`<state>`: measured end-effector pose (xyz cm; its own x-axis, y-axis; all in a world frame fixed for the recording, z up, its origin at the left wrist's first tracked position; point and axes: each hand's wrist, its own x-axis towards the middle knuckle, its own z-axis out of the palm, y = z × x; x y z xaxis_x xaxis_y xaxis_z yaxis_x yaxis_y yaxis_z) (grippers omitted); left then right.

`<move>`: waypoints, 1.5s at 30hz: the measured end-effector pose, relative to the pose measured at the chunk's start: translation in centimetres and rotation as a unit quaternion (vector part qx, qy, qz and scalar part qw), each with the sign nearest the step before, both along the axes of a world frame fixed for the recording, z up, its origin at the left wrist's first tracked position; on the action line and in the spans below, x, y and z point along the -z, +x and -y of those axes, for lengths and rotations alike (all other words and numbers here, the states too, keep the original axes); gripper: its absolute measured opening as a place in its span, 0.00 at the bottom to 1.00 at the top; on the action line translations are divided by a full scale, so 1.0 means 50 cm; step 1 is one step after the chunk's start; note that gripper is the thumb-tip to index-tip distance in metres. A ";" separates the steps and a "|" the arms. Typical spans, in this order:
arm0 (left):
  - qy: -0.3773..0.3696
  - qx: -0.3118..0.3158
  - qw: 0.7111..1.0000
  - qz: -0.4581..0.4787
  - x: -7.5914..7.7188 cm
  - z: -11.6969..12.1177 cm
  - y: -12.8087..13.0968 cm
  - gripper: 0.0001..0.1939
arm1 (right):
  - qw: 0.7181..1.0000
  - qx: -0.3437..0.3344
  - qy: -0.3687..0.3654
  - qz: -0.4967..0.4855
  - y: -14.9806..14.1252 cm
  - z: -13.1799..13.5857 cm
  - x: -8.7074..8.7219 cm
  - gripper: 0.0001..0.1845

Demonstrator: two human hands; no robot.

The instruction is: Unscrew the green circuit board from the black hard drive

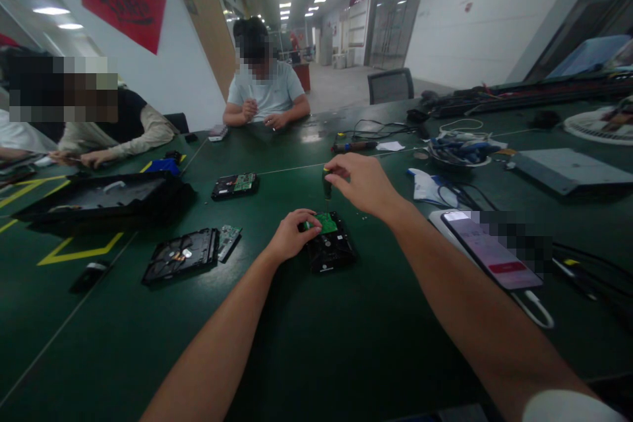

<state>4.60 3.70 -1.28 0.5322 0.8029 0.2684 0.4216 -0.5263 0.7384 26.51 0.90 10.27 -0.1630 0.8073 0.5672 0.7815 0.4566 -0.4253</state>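
Observation:
A black hard drive (pixel 330 254) with a green circuit board (pixel 327 223) lies on the dark green table in front of me. My left hand (pixel 293 236) grips the drive at its left side, thumb and fingers closed over the edge of the board. My right hand (pixel 363 183) holds a dark screwdriver (pixel 327 190) by its handle, almost upright. Its thin shaft points down to the far part of the board; the exact contact at the tip is too small to make out. Tiny light specks, perhaps screws, lie just right of the drive.
Left of me are another hard drive (pixel 180 256), a loose circuit board (pixel 229 242), a drive farther back (pixel 235 185) and a black tray (pixel 99 201). A phone (pixel 489 247) with cables lies right. Two people sit across and left; a grey metal box (pixel 573 168) stands far right.

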 end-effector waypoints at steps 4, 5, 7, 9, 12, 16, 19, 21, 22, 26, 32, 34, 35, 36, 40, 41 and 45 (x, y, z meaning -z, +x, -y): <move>-0.002 0.002 1.000 -0.001 -0.001 0.000 0.000 0.04 | 1.000 0.007 0.010 0.003 0.002 0.000 -0.001 0.07; -0.002 0.001 1.000 -0.001 -0.001 0.001 0.000 0.04 | 1.000 0.009 0.009 -0.003 0.002 0.000 -0.001 0.07; -0.002 0.001 1.000 -0.001 -0.002 0.001 0.000 0.04 | 1.000 0.010 -0.002 -0.016 0.001 0.001 -0.002 0.06; -0.002 -0.001 1.000 -0.001 -0.003 0.002 0.000 0.04 | 1.000 0.007 -0.008 -0.018 0.000 0.001 -0.002 0.05; -0.002 -0.001 1.000 -0.003 0.000 0.001 0.000 0.04 | 1.000 -0.005 0.000 -0.003 0.000 0.002 -0.002 0.06; 0.002 0.000 1.000 -0.001 0.004 -0.002 -0.001 0.04 | 1.000 0.004 0.008 0.004 0.001 -0.001 0.001 0.08; 0.002 0.003 1.000 0.001 0.004 -0.003 -0.001 0.04 | 1.000 0.014 0.002 -0.010 0.001 -0.001 0.001 0.07; 0.001 0.002 1.000 0.000 0.002 -0.002 -0.001 0.04 | 1.000 0.008 -0.005 -0.013 0.001 0.000 0.000 0.06; 0.000 0.001 1.000 -0.001 0.001 -0.001 -0.001 0.04 | 1.000 0.003 -0.006 -0.009 0.001 0.001 -0.001 0.06; -0.001 0.001 1.000 0.001 -0.001 0.001 0.000 0.04 | 1.000 -0.002 0.000 0.008 0.001 0.002 -0.002 0.11; -0.002 0.001 1.000 0.007 0.002 0.000 0.000 0.03 | 1.000 0.011 -0.015 -0.013 0.002 -0.001 -0.003 0.07; -0.001 0.002 1.000 0.006 0.002 0.000 0.000 0.03 | 1.000 0.004 -0.018 -0.006 0.003 0.000 -0.004 0.07; -0.001 0.002 1.000 0.005 0.002 0.000 0.000 0.03 | 1.000 -0.002 -0.016 0.001 0.003 0.000 -0.004 0.08; -0.001 0.002 1.000 0.004 0.002 0.000 0.000 0.03 | 1.000 -0.007 -0.014 0.007 0.003 0.000 -0.004 0.09; -0.002 0.001 1.000 0.002 0.002 -0.001 -0.001 0.04 | 1.000 -0.006 -0.004 0.010 0.004 0.000 -0.001 0.11; -0.002 0.001 1.000 0.002 0.003 -0.001 -0.001 0.04 | 1.000 -0.004 -0.001 0.005 0.005 -0.001 -0.001 0.10; -0.002 0.004 1.000 0.011 0.006 -0.002 -0.001 0.03 | 1.000 -0.006 -0.007 -0.014 0.005 -0.003 0.001 0.06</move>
<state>4.54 3.82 -1.57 0.5326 0.7995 0.2777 0.4005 -0.5271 0.7495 26.79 1.06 10.20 -0.1566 0.8138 0.5596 0.7636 0.4591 -0.4540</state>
